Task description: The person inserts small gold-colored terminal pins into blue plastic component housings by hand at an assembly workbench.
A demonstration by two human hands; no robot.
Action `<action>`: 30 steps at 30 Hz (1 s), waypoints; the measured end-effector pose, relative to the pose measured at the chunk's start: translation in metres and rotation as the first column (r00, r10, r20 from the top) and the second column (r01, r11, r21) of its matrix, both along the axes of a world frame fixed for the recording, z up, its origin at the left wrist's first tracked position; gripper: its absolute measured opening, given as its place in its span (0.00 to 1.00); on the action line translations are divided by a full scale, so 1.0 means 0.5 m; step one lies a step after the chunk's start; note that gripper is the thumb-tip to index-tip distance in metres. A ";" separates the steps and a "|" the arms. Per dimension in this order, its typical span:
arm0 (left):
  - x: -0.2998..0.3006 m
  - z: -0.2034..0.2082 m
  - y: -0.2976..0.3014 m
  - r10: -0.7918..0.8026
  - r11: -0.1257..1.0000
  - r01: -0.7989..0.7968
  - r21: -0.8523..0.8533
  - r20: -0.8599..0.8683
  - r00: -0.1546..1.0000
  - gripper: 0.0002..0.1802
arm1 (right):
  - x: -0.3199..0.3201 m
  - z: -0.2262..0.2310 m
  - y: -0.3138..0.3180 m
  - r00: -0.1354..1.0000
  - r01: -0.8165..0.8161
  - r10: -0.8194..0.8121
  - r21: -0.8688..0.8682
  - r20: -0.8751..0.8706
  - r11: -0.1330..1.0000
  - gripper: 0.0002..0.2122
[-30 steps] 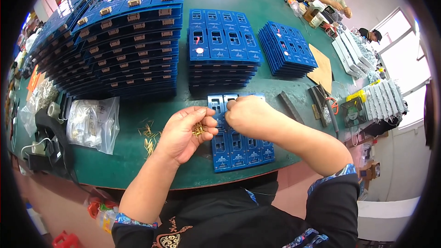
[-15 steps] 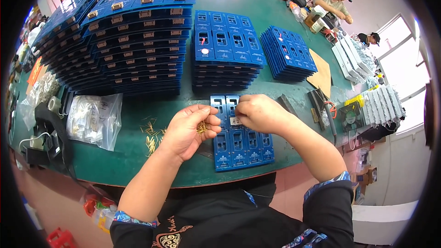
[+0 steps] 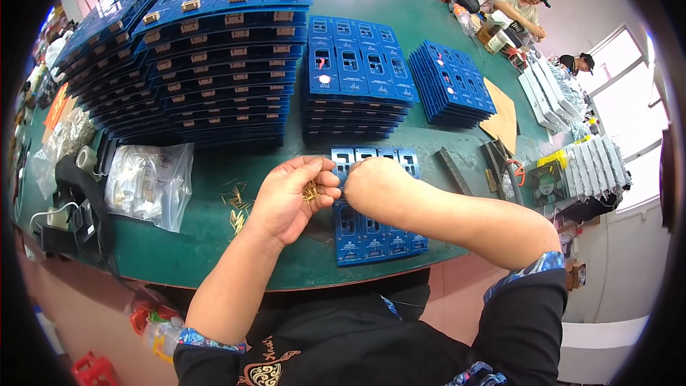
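My left hand [image 3: 299, 189] is palm up with its fingers curled round a bunch of thin gold-coloured pins [image 3: 310, 191]. Just right of it, my right hand [image 3: 373, 182] is over the upper left part of a blue circuit board panel [image 3: 382, 239]. Its fingers are bent inward and mostly hidden behind the back of the hand, so I cannot see what they pinch. The panel lies flat near the table's front edge, with rows of rectangular cutouts; my right hand and forearm cover its middle. Loose gold pins [image 3: 237, 220] lie on the table left of my left wrist.
A tall stack of blue panels [image 3: 214, 64] stands at the back left, with lower stacks [image 3: 357, 93] [image 3: 454, 86] to its right. A clear bag of white parts [image 3: 146, 186] lies left on the green table [image 3: 286, 264]. A dark metal bar [image 3: 454, 170] and a co-worker [image 3: 518, 7] are at right.
My right hand has moved left toward my left hand and turned, with its forearm now across the panel's middle. My left hand has barely moved and still holds the pins.
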State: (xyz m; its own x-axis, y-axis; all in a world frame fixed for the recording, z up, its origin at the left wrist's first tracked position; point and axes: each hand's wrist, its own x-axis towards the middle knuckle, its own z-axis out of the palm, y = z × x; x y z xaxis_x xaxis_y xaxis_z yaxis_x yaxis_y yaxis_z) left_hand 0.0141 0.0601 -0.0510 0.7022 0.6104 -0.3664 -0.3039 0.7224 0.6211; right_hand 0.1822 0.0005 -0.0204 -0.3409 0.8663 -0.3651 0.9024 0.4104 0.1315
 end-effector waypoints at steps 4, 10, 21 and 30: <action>0.000 -0.003 0.001 -0.007 1.000 0.007 -0.003 0.004 1.000 0.10 | 0.023 0.019 0.000 0.999 -0.033 0.033 0.005 -0.017 0.999 0.04; 0.012 -0.019 -0.024 -0.147 0.989 0.147 -0.012 -0.009 0.989 0.10 | 0.057 0.034 -0.039 0.634 0.417 -0.322 -0.040 -0.703 0.908 0.02; 0.033 -0.033 -0.048 -0.214 0.975 0.215 -0.046 0.039 0.976 0.11 | 0.040 -0.008 -0.071 0.569 0.408 -0.014 0.268 -0.822 0.873 0.03; 0.028 -0.028 -0.047 -0.214 0.977 0.214 -0.007 0.016 0.977 0.08 | 0.043 0.004 -0.068 0.608 0.355 0.049 0.327 -0.792 0.876 0.03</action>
